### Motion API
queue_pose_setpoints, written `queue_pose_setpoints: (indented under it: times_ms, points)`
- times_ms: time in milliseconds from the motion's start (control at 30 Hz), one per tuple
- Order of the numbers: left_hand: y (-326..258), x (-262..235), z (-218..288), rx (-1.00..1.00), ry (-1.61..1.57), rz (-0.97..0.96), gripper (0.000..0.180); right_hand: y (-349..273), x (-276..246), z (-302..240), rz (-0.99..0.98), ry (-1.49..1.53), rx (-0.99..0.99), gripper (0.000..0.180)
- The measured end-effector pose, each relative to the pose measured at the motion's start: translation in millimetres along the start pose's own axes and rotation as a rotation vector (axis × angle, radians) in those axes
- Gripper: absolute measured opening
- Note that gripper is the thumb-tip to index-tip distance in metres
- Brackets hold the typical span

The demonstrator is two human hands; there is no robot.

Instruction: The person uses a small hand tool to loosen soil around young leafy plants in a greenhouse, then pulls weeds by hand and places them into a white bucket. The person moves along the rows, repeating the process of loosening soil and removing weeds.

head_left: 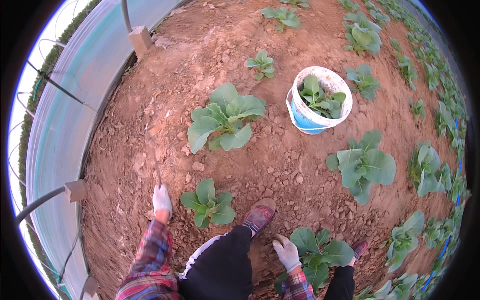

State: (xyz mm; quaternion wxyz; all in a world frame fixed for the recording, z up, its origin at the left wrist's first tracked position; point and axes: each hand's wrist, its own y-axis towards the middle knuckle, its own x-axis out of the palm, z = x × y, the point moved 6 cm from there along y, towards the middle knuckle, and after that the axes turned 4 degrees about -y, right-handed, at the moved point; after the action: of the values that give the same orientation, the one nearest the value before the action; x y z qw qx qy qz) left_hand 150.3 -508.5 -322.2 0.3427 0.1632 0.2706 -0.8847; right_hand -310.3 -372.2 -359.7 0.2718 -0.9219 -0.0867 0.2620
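My left hand [162, 200], in a white glove, is closed around a thin-handled tool [159, 175]. The tool points away over the soil, and its far end is blurred, so its kind cannot be made out. Just right of this hand grows a small leafy green plant [207, 204], apart from it. My right hand [288, 254], also in a white glove, is held low over the soil with its fingers apart and nothing visible in them. Close beside it, on the right, stands a broad-leaved plant [320, 255]. My shoe [260, 216] rests on the soil between the two plants.
A white and blue bucket [310, 125] holding leafy seedlings stands ahead to the right. A larger plant [225, 120] grows ahead, another [364, 165] to the right. Plastic sheeting [70, 120] with poles and blocks [76, 191] borders the left. Several plant rows line the right.
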Motion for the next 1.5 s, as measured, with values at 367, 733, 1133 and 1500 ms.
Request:
queue_pose_setpoints:
  times_ms: [367, 733, 1133, 1500]
  points:
    - [-85, 23, 34, 0.5, 0.971, -0.425, 0.025, 6, 13, -7, -0.019, 0.005, -0.034, 0.045]
    - [-35, 109, 28, 0.925, 1.481, -0.786, 0.021, 2, -3, -9, 0.009, 0.083, -0.001, 0.046]
    - [-31, 11, 35, 0.393, 1.508, -0.52, 0.036, -2, 6, -4, -0.018, 0.08, 0.01, 0.048]
    - [-71, 161, 64, 0.838, 1.286, -0.632, 0.025, 5, 2, 7, 0.003, 0.089, 0.001, 0.049]
